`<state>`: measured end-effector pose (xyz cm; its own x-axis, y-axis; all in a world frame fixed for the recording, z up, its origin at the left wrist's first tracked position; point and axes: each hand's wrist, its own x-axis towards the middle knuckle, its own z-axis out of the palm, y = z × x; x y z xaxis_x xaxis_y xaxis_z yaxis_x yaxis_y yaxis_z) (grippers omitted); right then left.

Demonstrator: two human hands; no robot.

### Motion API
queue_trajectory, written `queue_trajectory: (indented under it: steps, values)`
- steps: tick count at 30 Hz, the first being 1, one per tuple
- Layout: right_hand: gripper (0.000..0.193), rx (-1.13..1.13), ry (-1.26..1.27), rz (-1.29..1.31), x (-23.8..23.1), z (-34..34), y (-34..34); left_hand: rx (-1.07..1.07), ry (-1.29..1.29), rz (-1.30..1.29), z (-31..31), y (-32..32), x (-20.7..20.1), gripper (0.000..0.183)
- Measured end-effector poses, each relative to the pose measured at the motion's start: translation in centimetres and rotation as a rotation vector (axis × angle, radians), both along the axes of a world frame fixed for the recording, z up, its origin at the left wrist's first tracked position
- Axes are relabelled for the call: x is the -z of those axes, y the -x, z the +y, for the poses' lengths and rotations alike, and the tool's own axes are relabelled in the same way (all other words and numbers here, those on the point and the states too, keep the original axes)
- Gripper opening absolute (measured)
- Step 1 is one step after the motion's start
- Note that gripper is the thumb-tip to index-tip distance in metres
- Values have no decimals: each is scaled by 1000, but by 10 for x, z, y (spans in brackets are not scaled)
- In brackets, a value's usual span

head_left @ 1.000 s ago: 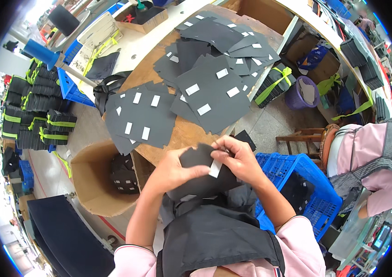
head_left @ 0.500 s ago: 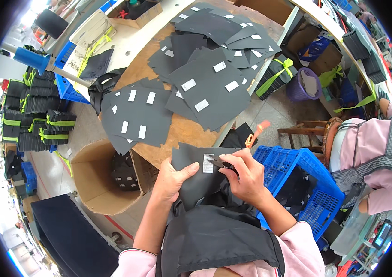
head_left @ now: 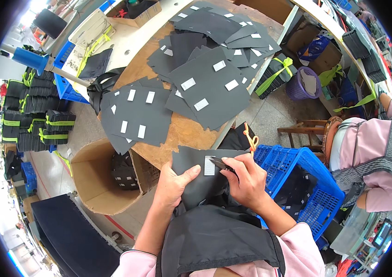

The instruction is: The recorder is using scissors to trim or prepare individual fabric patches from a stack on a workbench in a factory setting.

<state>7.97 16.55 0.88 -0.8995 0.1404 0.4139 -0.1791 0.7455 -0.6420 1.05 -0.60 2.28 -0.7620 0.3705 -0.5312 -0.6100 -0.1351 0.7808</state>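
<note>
Since 0.5 s earlier, the upper end of an orange looped cord above the right hand has swung from right to left; both hands nearly unchanged. Right grip: closed on a slim black tool, pointed tip overlying the upper right of a white oblong patch; contact cannot be told. Left hand: grip closed on 1 dark grey panel, thumb on top, beside the patch. Panel matte, thin, upper edge irregular; located above the lap, at the near end of the wooden bench. On bench: flat grey sheets, notched edges, nearest 2 bearing 4 white rectangles each. Right: blue plastic lattice crate. Left: brown cardboard box.
</note>
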Motion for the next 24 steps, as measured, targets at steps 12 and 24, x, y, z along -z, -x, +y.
queue_trajectory:
  steps: [12,24]
  values:
    - [31,23,31,-15,1,1,-9,-20,56,-12,5,-8,-1,32]
    - [34,33,161,-26,8,-6,-8,-101,-33,-73,8,-10,0,26]
